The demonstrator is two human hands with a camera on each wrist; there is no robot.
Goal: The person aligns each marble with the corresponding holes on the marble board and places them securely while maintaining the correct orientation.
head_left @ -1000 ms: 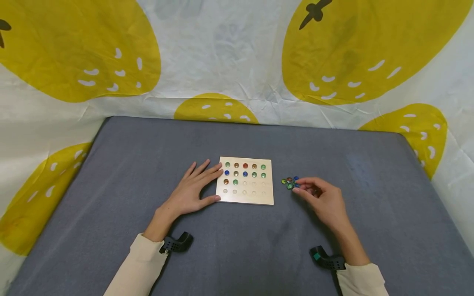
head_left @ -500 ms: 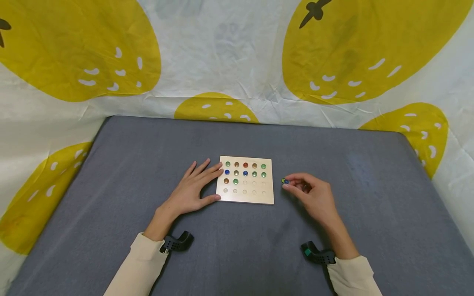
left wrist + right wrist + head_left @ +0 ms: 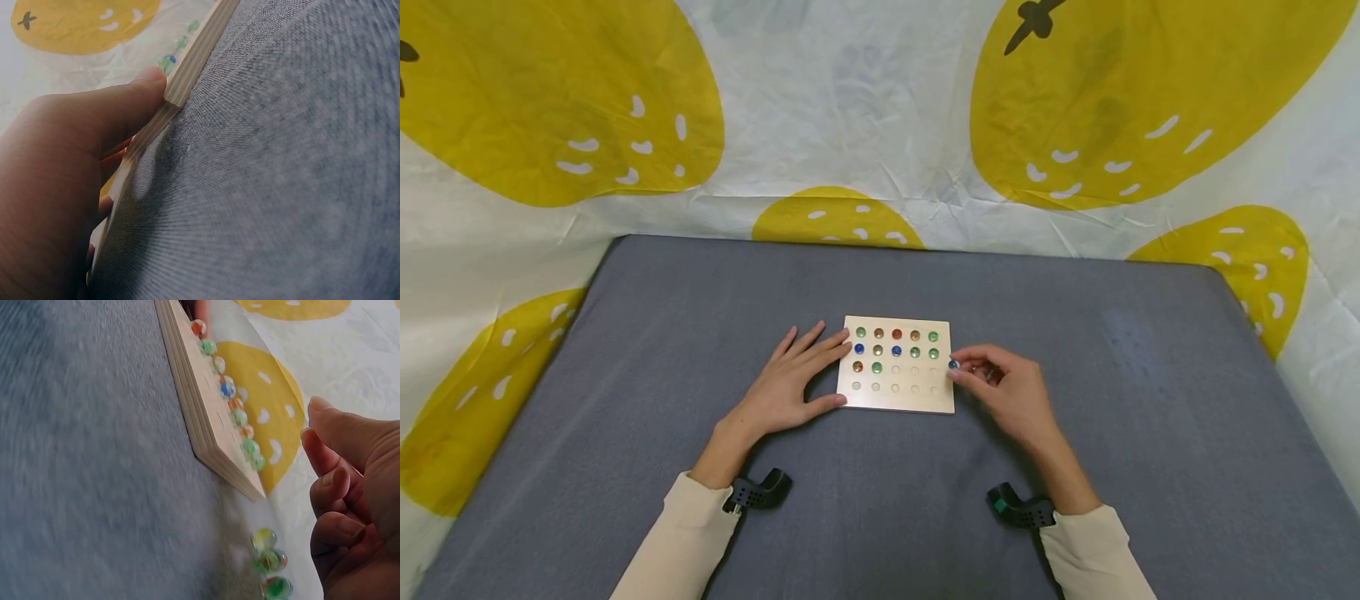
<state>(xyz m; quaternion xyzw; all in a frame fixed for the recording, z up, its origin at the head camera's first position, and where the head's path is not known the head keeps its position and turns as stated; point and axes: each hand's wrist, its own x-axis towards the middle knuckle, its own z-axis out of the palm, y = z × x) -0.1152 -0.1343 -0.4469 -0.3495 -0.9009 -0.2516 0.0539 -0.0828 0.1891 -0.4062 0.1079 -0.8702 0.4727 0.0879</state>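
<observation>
A light wooden board (image 3: 915, 390) lies on the table, with rows of small round hollows. Coloured glass marbles fill its two far rows, and a brown and a green marble (image 3: 877, 367) sit at the left of the third. My left hand (image 3: 790, 386) rests spread along the board's left edge, its thumb at the near corner and its fingertips at the far part. Between thumb and index finger my right hand (image 3: 1011, 392) pinches a blue marble (image 3: 953, 364), held at the board's right edge. The other fingers of that hand are curled in.
Several loose marbles (image 3: 270, 560) lie beside the board in the right wrist view; the right hand hides them in the head view. Grey cloth (image 3: 880, 508) covers the table. A white curtain with yellow fruit shapes (image 3: 838, 217) hangs behind it.
My right hand has moved left from the loose marbles to the board's right edge, carrying the blue marble. My left hand and the board have stayed in place.
</observation>
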